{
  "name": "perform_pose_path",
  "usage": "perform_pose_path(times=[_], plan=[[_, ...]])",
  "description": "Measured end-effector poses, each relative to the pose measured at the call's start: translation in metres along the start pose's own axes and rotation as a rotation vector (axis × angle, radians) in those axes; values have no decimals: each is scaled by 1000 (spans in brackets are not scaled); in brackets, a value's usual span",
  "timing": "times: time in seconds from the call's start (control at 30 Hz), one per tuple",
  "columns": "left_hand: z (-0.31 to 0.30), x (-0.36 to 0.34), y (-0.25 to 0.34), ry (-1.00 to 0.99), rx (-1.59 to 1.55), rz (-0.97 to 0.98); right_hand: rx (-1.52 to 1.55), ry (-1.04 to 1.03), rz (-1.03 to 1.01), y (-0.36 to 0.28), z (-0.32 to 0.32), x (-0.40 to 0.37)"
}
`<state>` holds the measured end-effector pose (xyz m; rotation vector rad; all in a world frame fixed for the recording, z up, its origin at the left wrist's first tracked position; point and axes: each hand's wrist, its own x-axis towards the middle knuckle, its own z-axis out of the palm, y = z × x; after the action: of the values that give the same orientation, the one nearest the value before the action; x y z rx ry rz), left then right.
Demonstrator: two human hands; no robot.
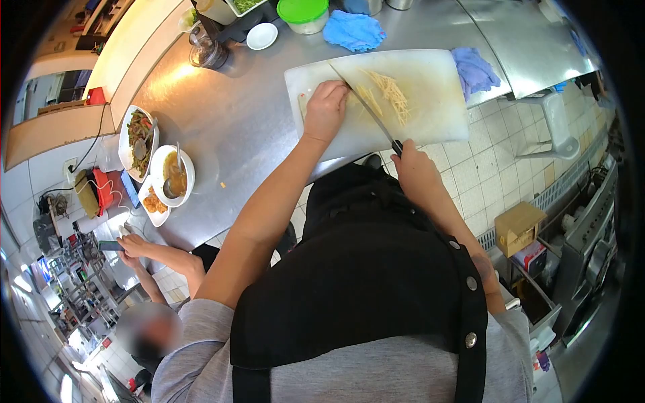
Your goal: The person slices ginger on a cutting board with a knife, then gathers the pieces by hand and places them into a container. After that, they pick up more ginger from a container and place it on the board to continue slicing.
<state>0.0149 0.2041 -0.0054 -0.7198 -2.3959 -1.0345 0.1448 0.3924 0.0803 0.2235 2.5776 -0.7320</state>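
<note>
On a white cutting board (437, 87), my right hand (416, 171) is wrapped round the black handle of a kitchen knife (369, 107). Its long blade slants up and left across the board. My left hand (326, 111) is closed, fingertips curled down on the board right beside the blade; whatever lies under them is hidden. Just right of the blade is a loose pile of thin pale-yellow strips (390, 94), too small to name for certain. A small pale piece (302, 104) lies at the board's left side, partly behind my left hand.
Blue cloths (354, 31) (474, 69) lie behind and right of the board. A green-lidded tub (302, 15), a white saucer (262, 36) and a glass jar (207, 50) stand farther back. Left are a soup bowl (156, 164) and food dishes. Another person (178, 262) holds a phone.
</note>
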Motion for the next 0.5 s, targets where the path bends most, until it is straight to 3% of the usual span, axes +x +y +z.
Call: perform_pose_path(times=[0.27, 0.5], plan=[[0, 0, 2, -8, 11, 9, 42, 92, -91, -27, 13, 60], [0, -1, 0, -31, 16, -5, 80, 87, -73, -1, 8, 30]])
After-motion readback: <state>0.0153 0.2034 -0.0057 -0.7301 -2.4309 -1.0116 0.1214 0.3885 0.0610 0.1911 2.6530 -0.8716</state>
